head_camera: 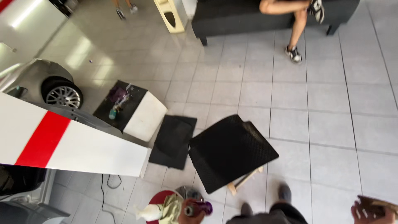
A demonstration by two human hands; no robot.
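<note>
On the grey tiled floor (331, 124), a black car mat (230, 151) rests on a wooden stand; my right hand (367, 212), fingers curled round a brown object, must next reach it.

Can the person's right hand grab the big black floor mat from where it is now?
Probably not yet. The right hand is already curled around a brown object and is off to the side of the black floor mat, with bare tiles between. Nothing blocks the way, though.
</note>
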